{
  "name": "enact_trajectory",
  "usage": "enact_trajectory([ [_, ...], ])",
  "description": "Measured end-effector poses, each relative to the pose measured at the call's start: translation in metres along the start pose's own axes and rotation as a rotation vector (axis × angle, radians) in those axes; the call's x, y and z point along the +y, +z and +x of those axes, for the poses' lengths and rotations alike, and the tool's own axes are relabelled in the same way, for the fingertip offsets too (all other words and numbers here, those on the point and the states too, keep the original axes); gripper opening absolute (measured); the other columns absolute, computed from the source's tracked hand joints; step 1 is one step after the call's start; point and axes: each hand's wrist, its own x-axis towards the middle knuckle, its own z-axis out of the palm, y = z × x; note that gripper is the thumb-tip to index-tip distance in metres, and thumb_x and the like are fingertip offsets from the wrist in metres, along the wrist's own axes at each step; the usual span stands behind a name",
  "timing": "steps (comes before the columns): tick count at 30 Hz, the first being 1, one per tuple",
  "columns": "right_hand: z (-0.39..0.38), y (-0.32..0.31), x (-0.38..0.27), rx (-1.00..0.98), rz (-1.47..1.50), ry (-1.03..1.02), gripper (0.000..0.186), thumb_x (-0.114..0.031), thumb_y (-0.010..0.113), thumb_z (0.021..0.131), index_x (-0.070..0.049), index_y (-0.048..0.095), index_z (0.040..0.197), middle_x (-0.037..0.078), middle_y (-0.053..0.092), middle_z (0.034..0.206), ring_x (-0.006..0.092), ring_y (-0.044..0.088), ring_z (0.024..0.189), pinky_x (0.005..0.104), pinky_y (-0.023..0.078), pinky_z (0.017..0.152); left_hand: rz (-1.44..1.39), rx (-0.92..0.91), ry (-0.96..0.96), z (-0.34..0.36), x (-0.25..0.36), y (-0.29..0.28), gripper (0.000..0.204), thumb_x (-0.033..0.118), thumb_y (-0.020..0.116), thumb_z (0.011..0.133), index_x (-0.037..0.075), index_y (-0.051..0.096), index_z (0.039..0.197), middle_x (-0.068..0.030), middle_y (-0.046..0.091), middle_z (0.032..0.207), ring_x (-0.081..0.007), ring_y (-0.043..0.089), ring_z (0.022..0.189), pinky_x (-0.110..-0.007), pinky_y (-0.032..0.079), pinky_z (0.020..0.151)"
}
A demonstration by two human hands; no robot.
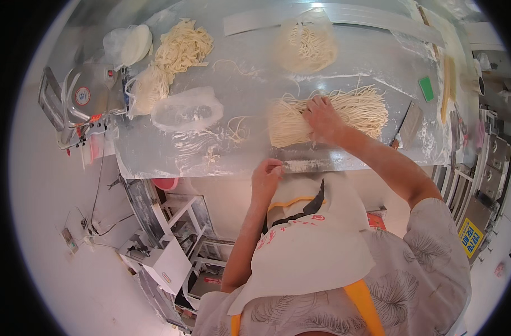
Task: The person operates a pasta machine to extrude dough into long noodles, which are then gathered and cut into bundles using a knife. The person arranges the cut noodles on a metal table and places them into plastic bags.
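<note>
My right hand point(321, 116) lies flat with spread fingers on a long bundle of pale fresh noodles point(363, 107) on the plastic-covered worktable point(155, 157). My left hand point(266, 171) is at the table's front edge, fingers pinched on the top of a white apron point(311, 235). A floury metal strip point(317, 164) lies along the edge just right of that hand.
More noodle heaps point(180, 47) lie at the back left, and a bagged portion point(307, 45) sits at the back centre. An empty plastic bag point(187, 109), a scale point(87, 98) at left, a green scraper point(426, 88) and a cleaver point(410, 123) at right.
</note>
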Motion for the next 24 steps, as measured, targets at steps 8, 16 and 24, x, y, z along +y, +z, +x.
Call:
enact_trajectory([
  [8,-0.004,-0.027,0.03,-0.079,0.455,0.074,0.061,-0.025,0.079,0.08,-0.001,0.054,0.13,0.025,0.07,0.11,0.0414,0.064,0.112,0.0486,0.047,0.104,-0.091,0.135,-0.02,-0.022,-0.013,-0.021,0.02,0.005,0.057,0.097,0.0,0.069,0.112,-0.0077,0.072,0.1,-0.0167,0.071,0.091,-0.031,0.058,0.079],
  [16,-0.043,-0.072,0.044,-0.066,0.452,0.088,0.058,-0.015,0.072,0.083,-0.001,0.051,0.135,0.026,0.067,0.115,0.0466,0.062,0.114,0.0531,0.049,0.099,-0.092,0.125,0.052,-0.021,-0.026,-0.032,0.019,0.008,0.058,0.096,0.0,0.07,0.108,-0.0073,0.072,0.093,-0.0146,0.069,0.084,-0.03,0.056,0.075],
  [24,-0.056,-0.07,0.037,0.034,0.769,0.223,0.048,-0.009,0.073,0.085,-0.003,0.057,0.13,0.019,0.069,0.116,0.0352,0.066,0.108,0.0409,0.051,0.097,-0.024,0.066,0.062,-0.023,-0.021,-0.037,0.015,0.009,0.059,0.098,0.002,0.068,0.108,-0.0066,0.072,0.1,-0.0146,0.07,0.089,-0.03,0.056,0.079],
])
